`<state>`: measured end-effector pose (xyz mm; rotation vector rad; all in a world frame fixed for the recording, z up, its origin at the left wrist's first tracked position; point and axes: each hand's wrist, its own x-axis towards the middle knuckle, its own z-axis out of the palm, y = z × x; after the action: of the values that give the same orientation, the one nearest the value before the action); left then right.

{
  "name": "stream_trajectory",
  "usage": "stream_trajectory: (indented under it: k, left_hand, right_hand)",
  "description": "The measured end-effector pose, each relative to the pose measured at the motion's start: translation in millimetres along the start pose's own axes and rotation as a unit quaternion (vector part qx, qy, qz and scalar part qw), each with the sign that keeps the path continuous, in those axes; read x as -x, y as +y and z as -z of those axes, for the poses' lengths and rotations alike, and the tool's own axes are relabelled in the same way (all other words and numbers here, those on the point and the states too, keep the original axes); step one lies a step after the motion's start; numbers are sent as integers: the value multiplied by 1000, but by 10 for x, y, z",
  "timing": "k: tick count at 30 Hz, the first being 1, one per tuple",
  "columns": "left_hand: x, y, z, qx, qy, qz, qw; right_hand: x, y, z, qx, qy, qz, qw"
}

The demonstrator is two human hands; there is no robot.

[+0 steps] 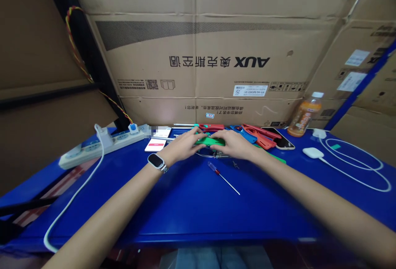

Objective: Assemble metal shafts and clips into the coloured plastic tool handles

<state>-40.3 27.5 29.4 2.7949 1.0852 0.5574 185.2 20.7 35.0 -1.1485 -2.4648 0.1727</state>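
My left hand (185, 144) and my right hand (232, 144) meet over a green plastic part (210, 141) on the blue table (192, 203). Both hands have their fingers curled onto the green part and hold it from either side. A smartwatch (156, 161) is on my left wrist. A small screwdriver with a red handle (221, 174) lies just in front of my hands, untouched. Red and blue plastic parts (253, 133) lie right behind my right hand.
A white power strip (105, 145) with plugged cables lies at the left. A phone (280, 139), an orange drink bottle (305, 116) and a white charger with coiled cable (349, 157) are at the right. Cards (156, 144) lie behind my left hand. Cardboard boxes (198, 54) wall the back.
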Motion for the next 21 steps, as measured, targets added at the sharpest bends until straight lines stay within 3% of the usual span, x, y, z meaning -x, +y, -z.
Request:
stream_trajectory:
  k: [10,15,21]
  left_hand:
    - [-553,-690,15,-101,57,61,991]
    - [-710,-908,-104,-155,43,90,983]
    - [-711,-1033,-276,-169,38,78,982]
  right_hand:
    - [-579,775,27,58,29,-15,998]
    - [-766,927,-84,123,17,-31,992]
    - [-747,1032,-260,160,70,-21,984]
